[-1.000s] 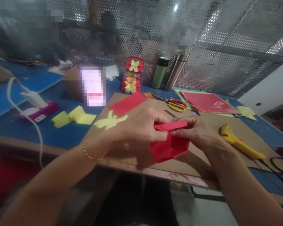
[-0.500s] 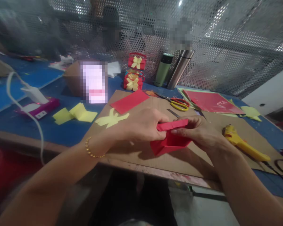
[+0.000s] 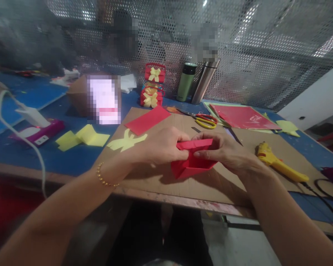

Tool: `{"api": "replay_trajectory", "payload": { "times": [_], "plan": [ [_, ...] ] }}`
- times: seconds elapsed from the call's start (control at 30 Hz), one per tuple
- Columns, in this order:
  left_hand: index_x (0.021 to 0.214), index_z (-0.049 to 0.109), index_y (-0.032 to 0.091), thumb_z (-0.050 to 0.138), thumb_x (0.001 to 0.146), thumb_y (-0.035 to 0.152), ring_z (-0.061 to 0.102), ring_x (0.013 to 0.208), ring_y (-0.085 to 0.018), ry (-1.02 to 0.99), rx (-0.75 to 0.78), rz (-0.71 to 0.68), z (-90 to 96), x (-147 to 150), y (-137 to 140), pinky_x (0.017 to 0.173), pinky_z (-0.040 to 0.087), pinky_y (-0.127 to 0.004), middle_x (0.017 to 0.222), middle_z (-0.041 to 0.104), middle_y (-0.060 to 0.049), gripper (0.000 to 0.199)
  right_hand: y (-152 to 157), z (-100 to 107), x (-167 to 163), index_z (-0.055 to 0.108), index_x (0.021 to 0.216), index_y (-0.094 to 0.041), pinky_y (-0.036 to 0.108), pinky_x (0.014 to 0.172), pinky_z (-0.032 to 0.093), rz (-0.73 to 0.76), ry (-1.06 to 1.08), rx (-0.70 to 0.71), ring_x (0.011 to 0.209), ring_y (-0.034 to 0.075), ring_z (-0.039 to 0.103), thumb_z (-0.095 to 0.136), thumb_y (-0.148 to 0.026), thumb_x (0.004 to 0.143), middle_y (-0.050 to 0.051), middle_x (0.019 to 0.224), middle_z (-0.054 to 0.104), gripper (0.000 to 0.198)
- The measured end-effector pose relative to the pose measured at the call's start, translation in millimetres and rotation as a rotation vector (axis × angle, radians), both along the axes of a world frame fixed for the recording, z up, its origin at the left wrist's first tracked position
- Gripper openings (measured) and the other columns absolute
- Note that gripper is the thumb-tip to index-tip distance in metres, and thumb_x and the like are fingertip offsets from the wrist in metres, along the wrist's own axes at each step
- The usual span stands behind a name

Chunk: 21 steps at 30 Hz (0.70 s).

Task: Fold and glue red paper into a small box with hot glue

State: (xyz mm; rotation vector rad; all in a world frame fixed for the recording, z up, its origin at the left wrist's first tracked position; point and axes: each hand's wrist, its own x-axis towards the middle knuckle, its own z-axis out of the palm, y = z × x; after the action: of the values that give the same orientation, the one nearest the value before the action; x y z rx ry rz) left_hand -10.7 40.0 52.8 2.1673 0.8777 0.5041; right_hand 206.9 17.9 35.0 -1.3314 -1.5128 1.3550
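Between my two hands is a small red paper box (image 3: 192, 171), its open side facing me, held just over a cardboard sheet (image 3: 155, 183). My left hand (image 3: 166, 146) pinches the box's left wall and upper edge, thumb in front. My right hand (image 3: 224, 149) grips the right end, with the thumb inside against the far wall. The fingers behind the box are partly hidden. A yellow paper bow cut-out (image 3: 127, 141) lies left of my left hand, near a flat red paper piece (image 3: 148, 120).
Scissors (image 3: 204, 120) lie beyond my hands. A yellow glue gun (image 3: 281, 164) with its cord is at the right. Finished red paper bags with bows (image 3: 151, 99), a green flask (image 3: 185, 83) and a steel flask (image 3: 204, 83) stand behind. A purple power strip (image 3: 41, 133) sits left.
The upper flap of the red box has come down toward its far wall, both hands still gripping it. The whole view has shifted slightly, so things appear further left.
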Motion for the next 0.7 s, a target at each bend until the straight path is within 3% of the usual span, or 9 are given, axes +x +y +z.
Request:
{"api": "replay_trajectory", "payload": {
  "times": [0.27,0.5,0.7],
  "plan": [
    [0.067,0.063,0.017,0.059,0.077,0.029,0.051,0.059,-0.013,0.041,-0.012,0.018,-5.0,4.7,1.0,0.052,0.03,-0.028,0.065,0.061,-0.001,0.016,1.0,-2.8,-3.6,0.073,0.072,-0.019,0.022,0.049,0.045,0.01,-0.039,0.053,0.054,0.011,0.057,0.097,-0.044,0.05,-0.001,0.063,0.068,0.041],
    [0.057,0.05,0.018,0.06,0.074,0.027,0.043,0.056,-0.01,-0.011,-0.047,-0.017,-4.2,5.5,0.2,0.05,0.025,-0.027,0.057,0.048,0.003,0.021,1.2,-3.7,-1.0,0.075,0.066,-0.019,0.022,0.046,0.037,0.019,-0.101,0.102,0.051,0.009,0.048,0.096,-0.044,0.052,-0.003,0.056,0.06,0.036],
    [0.061,0.055,0.018,0.06,0.071,0.02,0.046,0.057,-0.011,-0.012,-0.081,-0.051,-2.9,4.9,0.7,0.05,0.028,-0.026,0.06,0.05,0.003,0.011,1.6,-5.3,0.7,0.077,0.066,-0.02,0.025,0.047,0.038,0.026,-0.15,0.148,0.052,0.011,0.05,0.094,-0.046,0.054,-0.001,0.057,0.061,0.034]
  ]
}}
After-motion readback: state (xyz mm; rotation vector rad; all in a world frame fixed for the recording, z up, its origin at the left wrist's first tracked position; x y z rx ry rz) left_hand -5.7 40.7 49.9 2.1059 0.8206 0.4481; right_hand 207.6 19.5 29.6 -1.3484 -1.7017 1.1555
